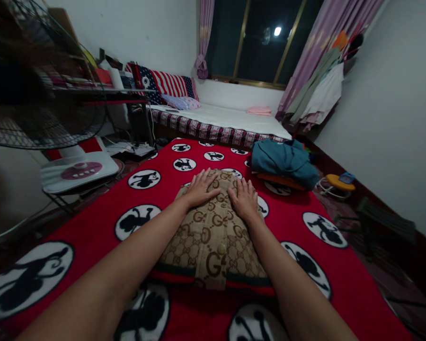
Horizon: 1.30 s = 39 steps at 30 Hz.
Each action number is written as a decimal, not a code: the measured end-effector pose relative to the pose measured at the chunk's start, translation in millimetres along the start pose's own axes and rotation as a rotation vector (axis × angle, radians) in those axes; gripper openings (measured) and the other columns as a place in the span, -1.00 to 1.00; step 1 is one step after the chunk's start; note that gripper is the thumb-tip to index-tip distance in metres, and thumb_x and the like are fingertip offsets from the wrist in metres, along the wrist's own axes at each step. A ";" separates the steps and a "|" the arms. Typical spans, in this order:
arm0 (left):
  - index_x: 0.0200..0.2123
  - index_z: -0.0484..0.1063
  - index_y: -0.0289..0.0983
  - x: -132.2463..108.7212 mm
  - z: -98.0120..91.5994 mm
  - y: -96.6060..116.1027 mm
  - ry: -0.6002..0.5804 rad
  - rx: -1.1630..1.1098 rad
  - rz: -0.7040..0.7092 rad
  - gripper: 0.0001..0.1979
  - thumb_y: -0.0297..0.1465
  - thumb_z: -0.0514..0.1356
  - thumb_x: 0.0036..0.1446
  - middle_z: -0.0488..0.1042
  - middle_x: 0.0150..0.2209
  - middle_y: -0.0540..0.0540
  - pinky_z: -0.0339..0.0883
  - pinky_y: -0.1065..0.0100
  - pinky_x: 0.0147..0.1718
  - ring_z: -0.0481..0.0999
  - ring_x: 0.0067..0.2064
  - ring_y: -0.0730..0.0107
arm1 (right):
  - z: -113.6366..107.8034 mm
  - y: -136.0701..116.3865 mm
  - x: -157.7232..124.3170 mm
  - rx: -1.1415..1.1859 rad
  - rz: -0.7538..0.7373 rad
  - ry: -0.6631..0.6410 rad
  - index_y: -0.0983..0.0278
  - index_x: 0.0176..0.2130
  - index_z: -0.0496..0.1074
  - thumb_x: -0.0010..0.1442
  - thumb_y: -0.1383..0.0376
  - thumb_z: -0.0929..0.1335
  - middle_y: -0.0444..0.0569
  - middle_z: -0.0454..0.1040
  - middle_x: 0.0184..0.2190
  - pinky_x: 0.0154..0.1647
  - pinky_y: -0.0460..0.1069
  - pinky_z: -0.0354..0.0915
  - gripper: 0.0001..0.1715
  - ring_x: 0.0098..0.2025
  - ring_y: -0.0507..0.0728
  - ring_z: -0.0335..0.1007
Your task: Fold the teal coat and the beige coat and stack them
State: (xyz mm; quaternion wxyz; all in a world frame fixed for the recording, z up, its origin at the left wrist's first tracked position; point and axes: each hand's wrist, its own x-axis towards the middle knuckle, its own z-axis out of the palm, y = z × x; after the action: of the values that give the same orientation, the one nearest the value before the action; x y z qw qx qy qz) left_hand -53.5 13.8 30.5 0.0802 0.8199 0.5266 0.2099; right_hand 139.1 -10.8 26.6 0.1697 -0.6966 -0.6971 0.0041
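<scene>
A tan and brown patterned garment (213, 237) with a buttoned front strip lies folded on the red cloth (195, 308). Green and red stripes run along its near edge. My left hand (202, 188) rests flat on the far left part of the garment, fingers spread. On the far right part, my right hand (244, 198) also lies flat with its fingers apart. The buttoned strip runs between the two hands. Neither hand grips anything.
A folded teal garment (284, 161) sits on something orange at the back right of the red cloth. To the left stands a fan (39, 104) on a chair. A bed (220, 118) is beyond, and a yellow stool (340, 182) stands on the right.
</scene>
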 end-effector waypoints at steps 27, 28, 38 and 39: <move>-0.23 0.54 -0.24 -181.1 -91.4 6.5 -0.148 -0.231 -0.524 -0.37 0.17 0.10 -0.04 0.58 -0.24 -0.13 0.33 0.32 -0.28 0.54 -0.19 0.11 | -84.0 -48.7 -15.8 -0.073 -0.316 0.102 0.15 0.04 0.45 0.20 0.36 0.24 0.02 0.42 0.00 -0.08 0.01 0.29 -0.56 -0.04 0.19 0.38; -0.17 0.52 -0.24 -184.8 -90.2 6.8 -0.142 -0.280 -0.520 -0.37 0.15 0.16 -0.08 0.57 -0.21 -0.13 0.34 0.31 -0.26 0.54 -0.18 0.10 | -87.3 -62.0 -12.2 -0.096 -0.437 0.075 0.13 0.08 0.42 0.17 0.41 0.26 0.01 0.40 0.04 -0.05 0.02 0.28 -0.50 0.00 0.20 0.35; 0.14 0.29 -0.21 -205.4 -71.1 18.2 0.042 -0.612 -0.455 -0.25 -0.11 0.34 -0.14 0.44 0.10 -0.16 0.27 0.17 0.11 0.41 0.12 0.07 | -44.3 -152.0 34.4 -0.396 -1.005 -0.374 -0.03 0.15 0.32 0.04 0.48 0.40 -0.07 0.05 0.34 0.19 0.38 0.04 -0.26 0.35 0.39 -0.12; 0.17 0.27 -0.20 -206.8 -70.8 20.2 0.056 -0.612 -0.460 -0.23 -0.13 0.34 -0.14 0.41 0.13 -0.16 0.23 0.16 0.15 0.37 0.16 0.07 | -39.8 -155.3 36.3 -0.414 -1.010 -0.392 -0.03 0.11 0.35 0.05 0.47 0.39 -0.08 0.08 0.33 0.19 0.38 0.02 -0.32 0.35 0.37 -0.09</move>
State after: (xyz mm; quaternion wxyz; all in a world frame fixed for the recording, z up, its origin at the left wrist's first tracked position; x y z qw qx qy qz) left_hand -140.9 -186.9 47.6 0.3516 0.6124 0.6119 0.3563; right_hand -0.7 10.7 110.1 -0.1215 -0.2827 -0.9477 -0.0848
